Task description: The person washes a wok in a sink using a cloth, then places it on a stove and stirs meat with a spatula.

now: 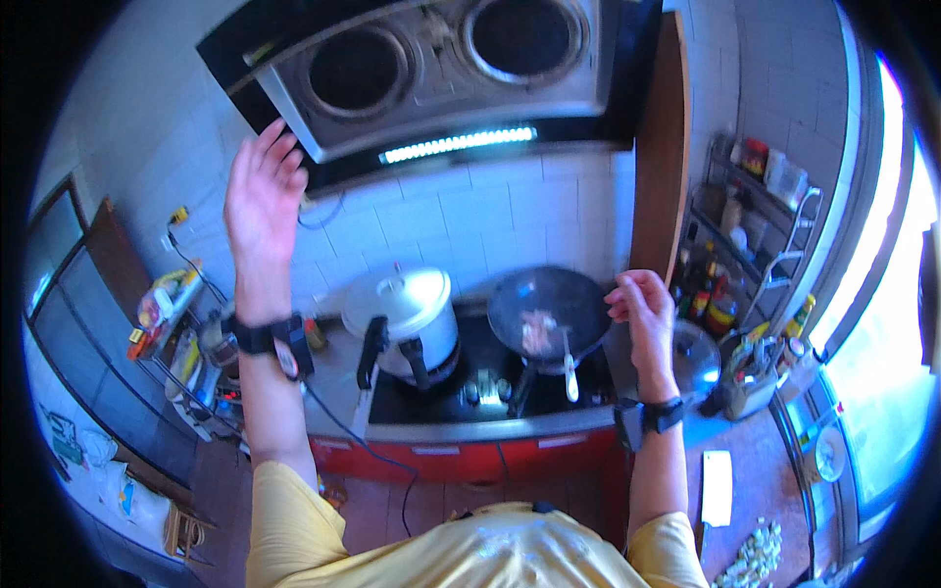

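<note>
My left hand (266, 191), empty with its fingers slightly apart, is raised beside the lower left corner of the range hood (434, 81). Just right of the wok's rim I see my right hand (644, 312), loosely curled with nothing visible in it. The dark wok (514, 301) sits on the right burner of the black gas stove (470, 411) and holds pale pinkish pieces of food (538, 332). A spatula with a white handle (571, 378) leans in it. On the left burner stands a lidded pressure cooker (434, 345) with black handles.
A cleaver (717, 489) lies on the right counter near a heap of chopped pale green vegetable (753, 555). Behind are a glass lid (695, 360) and a metal rack (764, 235) with bottles and jars. A wooden panel (658, 162) rises beside the hood. A cable (353, 434) hangs from my left wrist.
</note>
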Action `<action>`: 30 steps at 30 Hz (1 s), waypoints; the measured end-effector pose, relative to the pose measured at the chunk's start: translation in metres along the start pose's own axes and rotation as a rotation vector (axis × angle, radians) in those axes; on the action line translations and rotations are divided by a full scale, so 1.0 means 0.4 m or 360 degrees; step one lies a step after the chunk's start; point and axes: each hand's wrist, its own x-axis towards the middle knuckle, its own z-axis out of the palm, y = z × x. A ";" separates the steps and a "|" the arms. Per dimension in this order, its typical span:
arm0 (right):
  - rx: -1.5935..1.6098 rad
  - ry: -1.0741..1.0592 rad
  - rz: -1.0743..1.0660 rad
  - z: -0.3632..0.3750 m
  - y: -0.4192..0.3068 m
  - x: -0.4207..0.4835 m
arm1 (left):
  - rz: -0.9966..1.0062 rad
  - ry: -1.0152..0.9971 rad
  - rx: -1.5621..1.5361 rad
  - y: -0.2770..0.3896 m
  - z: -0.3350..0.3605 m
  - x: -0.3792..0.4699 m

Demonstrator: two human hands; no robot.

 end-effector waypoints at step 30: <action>-0.1212 -0.0012 0.0716 0.270 0.553 -0.238 | -0.1560 0.1287 -0.0721 -0.500 -0.749 -1.011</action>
